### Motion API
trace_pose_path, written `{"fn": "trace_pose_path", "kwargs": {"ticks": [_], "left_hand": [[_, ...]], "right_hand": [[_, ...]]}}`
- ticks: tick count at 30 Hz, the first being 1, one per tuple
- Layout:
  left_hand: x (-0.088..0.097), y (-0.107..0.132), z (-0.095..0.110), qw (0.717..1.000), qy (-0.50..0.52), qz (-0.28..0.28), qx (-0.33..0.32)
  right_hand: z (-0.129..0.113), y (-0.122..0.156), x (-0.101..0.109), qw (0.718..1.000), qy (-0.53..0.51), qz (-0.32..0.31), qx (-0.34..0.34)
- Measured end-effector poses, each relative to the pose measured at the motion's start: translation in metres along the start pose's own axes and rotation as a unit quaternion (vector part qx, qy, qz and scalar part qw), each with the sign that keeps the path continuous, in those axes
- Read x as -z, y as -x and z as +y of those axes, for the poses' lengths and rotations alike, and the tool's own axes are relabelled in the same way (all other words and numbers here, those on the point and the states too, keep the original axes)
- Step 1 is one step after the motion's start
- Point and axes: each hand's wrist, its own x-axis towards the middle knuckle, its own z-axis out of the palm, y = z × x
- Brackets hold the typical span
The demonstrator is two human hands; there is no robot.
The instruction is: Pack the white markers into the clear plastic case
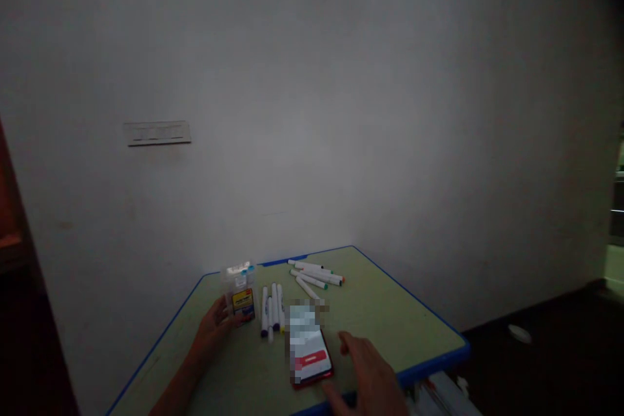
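Note:
My left hand (218,325) is wrapped round the lower left side of a clear plastic marker case (234,278), which stands upright near the table's left edge. The case has a yellow and dark label on its front and light-blue ends show near its top. Just right of it lies a row of white markers (275,305) with dark and yellow ends. A phone (312,356) with a lit, partly blurred screen lies in front of them. Beside the phone's right edge, my right hand (370,370) hovers with thumb and fingers apart, holding nothing.
More white markers (316,274) lie loosely piled toward the table's back. The pale green table (390,325) has a blue rim and stands against a grey wall. Below its front right edge are some light-coloured items (439,396), unclear. A white object (519,334) lies on the dark floor.

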Motion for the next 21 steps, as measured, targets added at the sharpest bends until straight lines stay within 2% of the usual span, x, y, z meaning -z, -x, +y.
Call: {"fn": "trace_pose_path", "kwargs": {"ticks": [1,3,6,9,13,18,21], "left_hand": [[0.000,0.001,0.001,1.000,0.004,0.001,-0.005],[-0.001,0.002,0.002,1.000,0.011,0.003,-0.009],[-0.002,0.004,0.003,1.000,0.005,0.005,-0.009],[-0.001,0.004,0.004,1.000,-0.003,0.003,-0.007],[0.000,0.002,0.003,1.000,-0.012,-0.004,0.005],[0.003,-0.003,-0.003,1.000,-0.003,-0.007,0.013],[0.003,-0.004,-0.003,1.000,-0.005,-0.006,0.021]], "right_hand": [[-0.007,-0.010,-0.004,0.999,0.010,0.046,0.008],[-0.023,-0.024,-0.015,0.996,0.023,0.086,-0.009],[-0.044,-0.032,-0.029,0.992,0.047,0.109,-0.037],[-0.050,-0.034,-0.031,0.988,0.067,0.123,-0.063],[-0.030,-0.031,-0.017,0.987,0.096,0.110,-0.073],[0.017,-0.010,0.018,0.984,0.141,0.082,-0.067],[0.048,-0.002,0.039,0.975,0.178,0.088,-0.102]]}}
